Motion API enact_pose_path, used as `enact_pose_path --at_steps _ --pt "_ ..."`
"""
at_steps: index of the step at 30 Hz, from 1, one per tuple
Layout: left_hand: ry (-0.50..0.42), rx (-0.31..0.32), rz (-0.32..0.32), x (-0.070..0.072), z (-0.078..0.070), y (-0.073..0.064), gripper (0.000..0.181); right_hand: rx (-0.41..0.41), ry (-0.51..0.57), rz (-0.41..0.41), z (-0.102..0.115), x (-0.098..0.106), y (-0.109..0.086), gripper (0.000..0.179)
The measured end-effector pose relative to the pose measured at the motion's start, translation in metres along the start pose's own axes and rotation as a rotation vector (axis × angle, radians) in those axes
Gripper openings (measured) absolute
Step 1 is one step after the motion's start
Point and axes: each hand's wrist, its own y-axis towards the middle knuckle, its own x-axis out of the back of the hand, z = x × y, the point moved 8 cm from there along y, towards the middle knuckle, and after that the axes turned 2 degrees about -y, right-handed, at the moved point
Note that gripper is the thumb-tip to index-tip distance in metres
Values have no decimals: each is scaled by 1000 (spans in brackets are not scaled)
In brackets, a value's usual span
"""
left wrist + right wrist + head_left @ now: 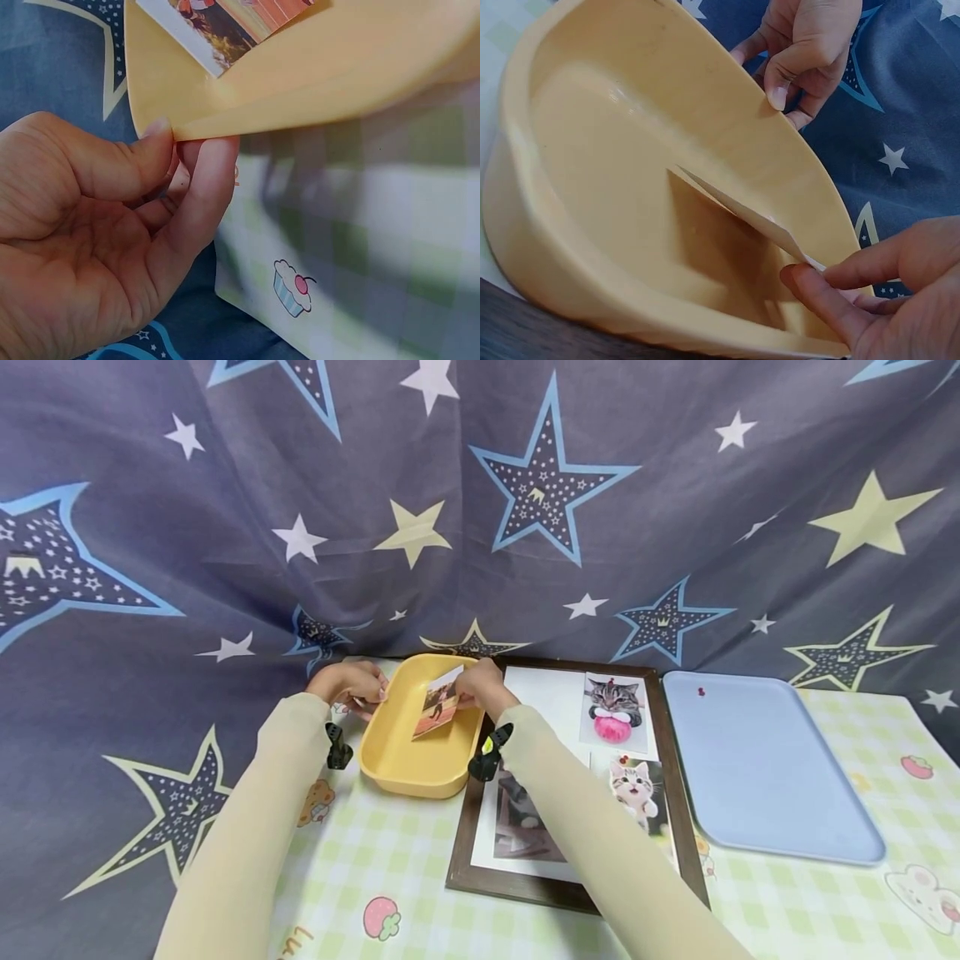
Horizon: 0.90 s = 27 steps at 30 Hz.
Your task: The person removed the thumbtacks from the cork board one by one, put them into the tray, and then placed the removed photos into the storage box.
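Note:
A yellow plastic basin (390,760) stands on the table left of a brown-framed board (468,835). My left hand (351,683) pinches the basin's left rim between thumb and fingers, plainly seen in the left wrist view (112,195). Inside the basin, my right hand (480,685) pinches one edge of a photo print (435,710). The print is tilted, and the right wrist view shows the photo's pale edge (742,214) over the basin floor with a shadow beneath. Its picture shows a figure on a reddish ground.
Cat photos (615,714) are on the white board, red pushpins (611,682) at some of them. My right forearm covers part of the board. A blue tray (765,768) with one red pushpin (701,692) lies at right. Behind hangs a star-patterned curtain (510,593); a checked tablecloth (337,877) covers the table.

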Motion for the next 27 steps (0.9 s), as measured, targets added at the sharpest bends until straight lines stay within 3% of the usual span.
enact_pose_path --at_steps 7,14,20,27 --pt "56 8 -12 3 -2 3 4 8 -17 -6 1 -1 2 56" --pt "52 13 21 -1 1 2 14 8 -12 28 -1 -4 1 46" --pt "51 4 37 -1 -1 2 15 28 9 89 0 -4 -2 46" --pt "52 2 53 -1 -2 4 24 20 77 236 3 -5 -7 52"
